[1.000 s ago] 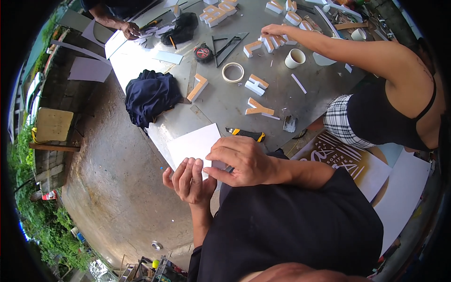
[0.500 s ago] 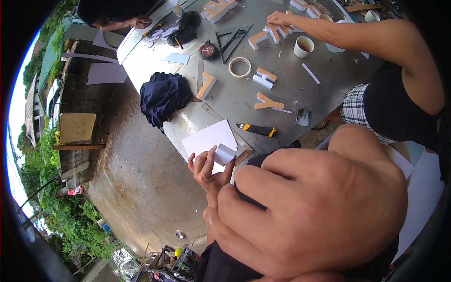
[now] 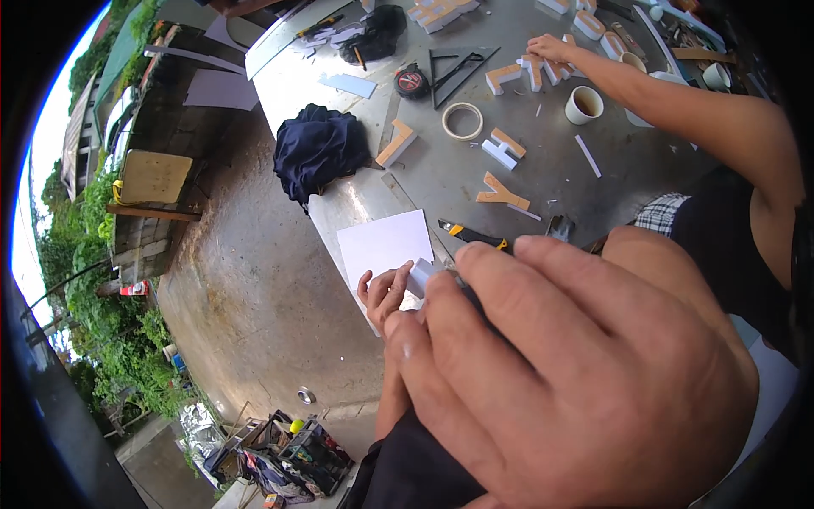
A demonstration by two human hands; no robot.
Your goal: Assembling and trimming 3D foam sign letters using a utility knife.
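Note:
My left hand (image 3: 387,291) grips a small white block (image 3: 421,273) between thumb and fingers, just over the near edge of the metal table. Large in the foreground, my right hand (image 3: 585,365) has its fingers bent toward that block and covers part of it. Its fingertips are hidden, so what they hold does not show. Beneath and beyond the block lies a white sheet (image 3: 386,237). A black and yellow utility knife (image 3: 471,236) rests on the table, partly behind my right hand.
Letter-shaped blocks (image 3: 506,151) with tan faces and white sides lie about the metal table (image 3: 543,187). Also there are a masking tape roll (image 3: 462,121), a tape measure (image 3: 411,81), a dark cloth (image 3: 319,154) and a cup (image 3: 584,105). At right, another person's hand (image 3: 551,48) touches several blocks.
My right hand has moved closer to the white block and now covers more of it. The block has tilted in my left hand. The whole view has shifted.

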